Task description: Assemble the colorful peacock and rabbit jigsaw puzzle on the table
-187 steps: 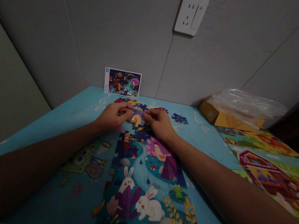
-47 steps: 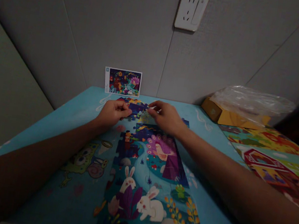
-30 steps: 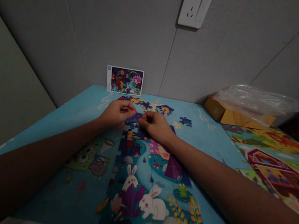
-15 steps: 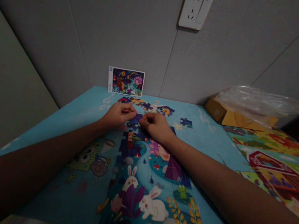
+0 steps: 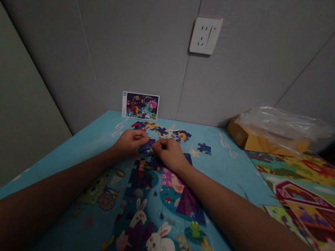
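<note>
A partly assembled jigsaw puzzle (image 5: 157,206) with rabbits, a stream and a frog lies on the blue table. At its far end, a dark blue puzzle piece (image 5: 150,143) shows between my two hands. My left hand (image 5: 130,142) is closed in a pinch at the piece's left edge. My right hand (image 5: 169,153) pinches its right edge and covers part of the puzzle. Whether the piece is joined to the pieces below it, I cannot tell. Several loose puzzle pieces (image 5: 181,136) lie beyond the hands, and a lone blue piece (image 5: 204,148) sits off to the right.
A picture card (image 5: 140,106) of the whole scene leans against the wall under a power socket (image 5: 205,36). To the right are a yellow-brown box (image 5: 264,143) with clear plastic film (image 5: 288,121) over it and another colourful puzzle (image 5: 313,190).
The camera view has tilted upward, so the table scene sits lower in the picture. Both hands keep their pinch at the same piece, with little visible movement.
</note>
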`<control>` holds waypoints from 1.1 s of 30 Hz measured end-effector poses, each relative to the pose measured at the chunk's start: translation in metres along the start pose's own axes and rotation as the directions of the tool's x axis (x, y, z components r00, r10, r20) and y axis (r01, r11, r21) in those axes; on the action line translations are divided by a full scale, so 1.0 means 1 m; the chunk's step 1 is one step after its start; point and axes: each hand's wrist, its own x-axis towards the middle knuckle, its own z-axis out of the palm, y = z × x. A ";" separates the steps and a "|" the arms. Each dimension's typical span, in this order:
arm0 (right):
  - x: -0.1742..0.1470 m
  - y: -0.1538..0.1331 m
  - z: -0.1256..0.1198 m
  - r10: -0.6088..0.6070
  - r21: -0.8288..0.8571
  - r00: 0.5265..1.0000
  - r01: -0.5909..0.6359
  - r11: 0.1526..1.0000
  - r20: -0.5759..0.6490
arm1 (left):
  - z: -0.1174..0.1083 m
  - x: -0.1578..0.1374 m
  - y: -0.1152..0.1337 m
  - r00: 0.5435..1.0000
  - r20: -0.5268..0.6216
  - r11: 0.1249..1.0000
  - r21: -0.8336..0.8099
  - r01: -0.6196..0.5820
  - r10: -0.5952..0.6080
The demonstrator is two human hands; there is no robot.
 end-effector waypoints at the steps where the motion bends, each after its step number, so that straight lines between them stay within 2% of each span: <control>1: 0.000 0.001 0.001 -0.006 0.024 1.000 0.006 1.000 0.005 | 0.000 -0.001 0.000 1.000 -0.014 1.000 0.001 0.004 -0.004; 5: -0.001 0.002 0.002 -0.056 0.073 0.998 0.055 0.996 0.011 | -0.003 -0.007 0.000 0.998 -0.052 0.998 0.055 -0.016 0.019; 6: 0.000 0.001 0.001 -0.062 0.062 0.998 0.063 0.996 -0.025 | -0.005 -0.008 0.001 0.997 -0.063 0.997 0.073 -0.030 0.034; 8: 0.002 0.002 -0.008 -0.037 0.003 0.985 0.038 0.999 -0.171 | -0.010 -0.008 0.001 0.994 -0.097 0.995 0.096 -0.036 0.046; 10: 0.007 0.006 -0.023 0.015 -0.071 0.927 -0.045 0.996 -0.374 | -0.017 -0.007 -0.001 0.990 -0.141 0.992 0.126 -0.004 0.022; 12: 0.012 0.014 -0.042 0.057 -0.116 0.839 -0.142 0.983 -0.541 | -0.025 -0.004 -0.005 0.979 -0.204 0.973 0.228 0.026 0.022; 13: 0.014 0.020 -0.051 0.060 -0.150 0.804 -0.183 0.972 -0.591 | -0.029 -0.002 -0.008 0.969 -0.244 0.951 0.307 0.028 0.050; 15: 0.018 0.035 -0.065 0.007 -0.269 0.795 -0.213 0.939 -0.607 | -0.036 0.002 -0.015 0.939 -0.318 0.898 0.439 0.024 0.131; 17: 0.020 0.049 -0.072 -0.037 -0.368 0.772 -0.260 0.893 -0.635 | -0.042 0.006 -0.022 0.912 -0.378 0.882 0.468 0.042 0.157; 19: 0.021 0.060 -0.072 -0.041 -0.407 0.753 -0.308 0.860 -0.657 | -0.047 0.009 -0.029 0.885 -0.463 0.914 0.381 0.141 0.057; 21: 0.021 0.065 -0.070 -0.011 -0.409 0.756 -0.342 0.846 -0.655 | -0.050 0.012 -0.035 0.807 -0.578 0.921 0.236 0.310 -0.124; 22: 0.021 0.066 -0.068 0.008 -0.405 0.763 -0.352 0.844 -0.646 | -0.051 0.013 -0.036 0.768 -0.616 0.908 0.201 0.367 -0.174; 23: 0.021 0.067 -0.067 0.027 -0.398 0.771 -0.359 0.844 -0.637 | -0.051 0.014 -0.037 0.743 -0.639 0.895 0.188 0.405 -0.202; 25: 0.021 0.065 -0.065 0.059 -0.386 0.779 -0.373 0.844 -0.624 | -0.049 0.016 -0.037 0.729 -0.649 0.872 0.205 0.445 -0.219; 27: 0.020 0.064 -0.065 0.086 -0.378 0.781 -0.392 0.839 -0.619 | -0.046 0.015 -0.033 0.731 -0.651 0.854 0.246 0.458 -0.205; 28: 0.020 0.064 -0.064 0.100 -0.375 0.781 -0.403 0.835 -0.616 | -0.044 0.014 -0.030 0.750 -0.637 0.856 0.273 0.438 -0.181; 31: 0.020 0.066 -0.064 0.119 -0.367 0.779 -0.416 0.832 -0.615 | -0.041 0.007 -0.018 0.846 -0.532 0.882 0.378 0.281 -0.042; 33: 0.020 0.067 -0.064 0.097 -0.356 0.769 -0.399 0.845 -0.632 | -0.039 0.002 -0.010 0.912 -0.398 0.867 0.485 0.114 0.103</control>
